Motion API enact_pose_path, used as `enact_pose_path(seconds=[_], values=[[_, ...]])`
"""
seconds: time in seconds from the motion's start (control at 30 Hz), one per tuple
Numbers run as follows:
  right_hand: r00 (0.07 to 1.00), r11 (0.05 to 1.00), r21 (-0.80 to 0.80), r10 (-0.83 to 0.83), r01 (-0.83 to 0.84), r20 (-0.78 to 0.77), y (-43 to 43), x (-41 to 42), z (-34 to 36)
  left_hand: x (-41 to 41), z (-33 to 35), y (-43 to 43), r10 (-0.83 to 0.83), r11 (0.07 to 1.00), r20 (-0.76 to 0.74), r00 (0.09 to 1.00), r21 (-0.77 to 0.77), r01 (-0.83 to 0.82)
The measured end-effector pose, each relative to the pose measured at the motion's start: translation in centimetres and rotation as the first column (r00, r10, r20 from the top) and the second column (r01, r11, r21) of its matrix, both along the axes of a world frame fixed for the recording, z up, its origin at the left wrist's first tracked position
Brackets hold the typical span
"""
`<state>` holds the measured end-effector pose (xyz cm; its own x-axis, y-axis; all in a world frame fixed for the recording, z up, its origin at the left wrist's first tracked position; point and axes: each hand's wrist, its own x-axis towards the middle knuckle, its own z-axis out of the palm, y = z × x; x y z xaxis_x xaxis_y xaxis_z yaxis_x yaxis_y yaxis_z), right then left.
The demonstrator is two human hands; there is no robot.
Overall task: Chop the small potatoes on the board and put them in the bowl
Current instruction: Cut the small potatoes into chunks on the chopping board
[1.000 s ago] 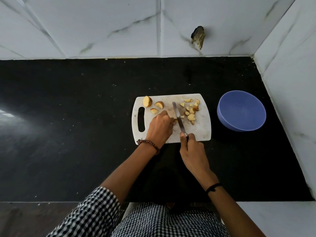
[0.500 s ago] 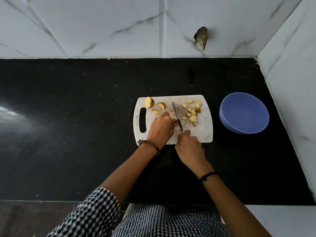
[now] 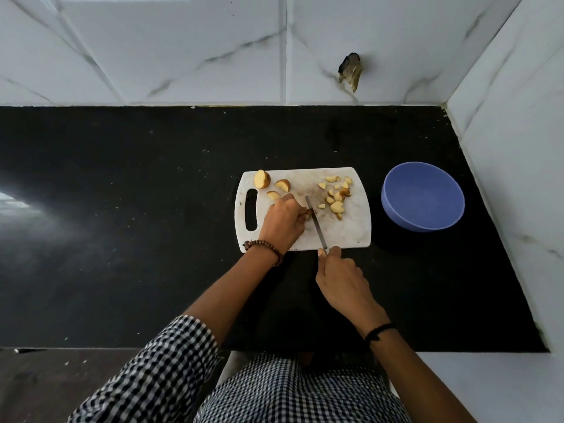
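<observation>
The left hand (image 3: 282,222) pinches a potato piece (image 3: 309,212) just left of the knife (image 3: 316,224), gripped by the right hand (image 3: 341,277), blade running lengthwise away from the person.

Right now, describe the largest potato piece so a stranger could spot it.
Find the white cutting board on the black counter. At its far left corner, beyond the handle slot, sits the potato half. It is rounder and bigger than the two wedges beside it.

view=head | faces forward, steeply down | close above board (image 3: 345,233)
</observation>
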<state>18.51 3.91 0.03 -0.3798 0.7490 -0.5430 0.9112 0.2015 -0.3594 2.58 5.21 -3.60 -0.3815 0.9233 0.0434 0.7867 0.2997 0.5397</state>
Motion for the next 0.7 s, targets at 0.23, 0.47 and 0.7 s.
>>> enact_pose_path(seconds=[0.23, 0.47, 0.7], values=[[1.000, 0.999, -0.048, 0.005, -0.004, 0.027, -0.7, 2.7, 0.7, 0.2, 0.0, -0.2, 0.036, 0.999, 0.036, 0.999, 0.025, -0.037], [0.996, 0.997, -0.034, -0.067, 0.066, -0.055, -0.4, 2.8, 1.2, 0.1, -0.4, -0.5, -0.012, 1.000, -0.016, 1.000, 0.014, 0.012], [0.987, 0.993, -0.014, -0.115, 0.114, -0.111, -0.2, 2.8, 1.2, 0.2, -0.3, -0.2, -0.018, 1.000, -0.021, 1.000, 0.022, 0.018]])
